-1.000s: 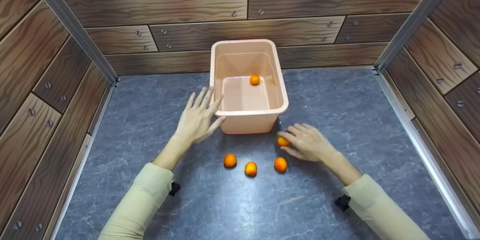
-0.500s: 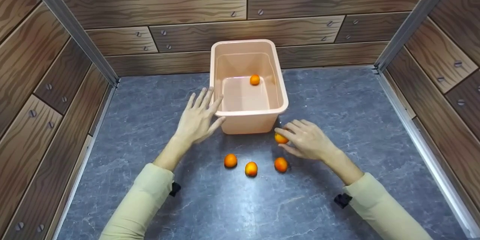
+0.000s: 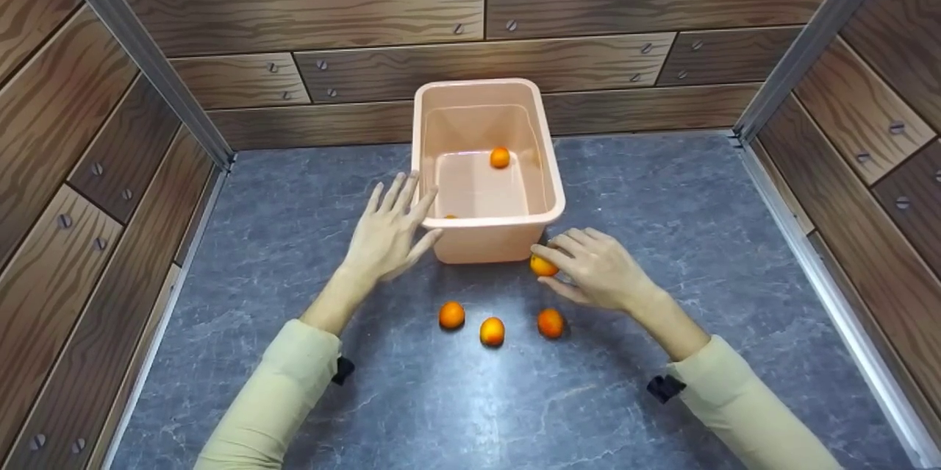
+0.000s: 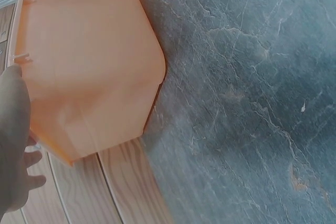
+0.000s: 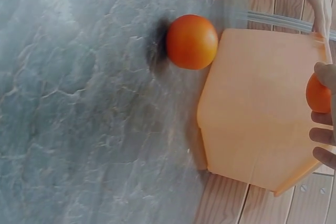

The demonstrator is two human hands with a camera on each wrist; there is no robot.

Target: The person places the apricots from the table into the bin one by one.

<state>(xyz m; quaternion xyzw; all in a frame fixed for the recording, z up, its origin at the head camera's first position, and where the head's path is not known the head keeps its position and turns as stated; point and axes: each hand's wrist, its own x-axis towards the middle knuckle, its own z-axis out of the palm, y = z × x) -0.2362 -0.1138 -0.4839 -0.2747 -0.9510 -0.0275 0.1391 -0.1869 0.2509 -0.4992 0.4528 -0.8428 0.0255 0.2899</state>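
My right hand point(image 3: 599, 271) pinches a small orange point(image 3: 542, 265) between thumb and fingers, just off the front right corner of a peach plastic bin point(image 3: 489, 242). The right wrist view shows that held orange point(image 5: 316, 95) raised beside the bin's rim. With spread, straight fingers, my left hand point(image 3: 382, 238) rests at the bin's front left rim; its thumb point(image 4: 13, 103) lies along the edge in the left wrist view. Inside the bin sits one orange point(image 3: 500, 157), and a sliver of another point(image 3: 450, 217) peeks over the front wall, mostly hidden.
In front of the bin, three oranges lie on the dark marbled tabletop point(image 3: 397, 396): a left one point(image 3: 451, 315), a middle one point(image 3: 492, 332) and a right one point(image 3: 550, 323). Wood-patterned panels point(image 3: 382, 10) wall in the back and both sides.
My right hand has moved slightly up and left with its orange, closer to the bin. An orange sliver now shows at the bin's inner front wall. The left hand has stayed still.
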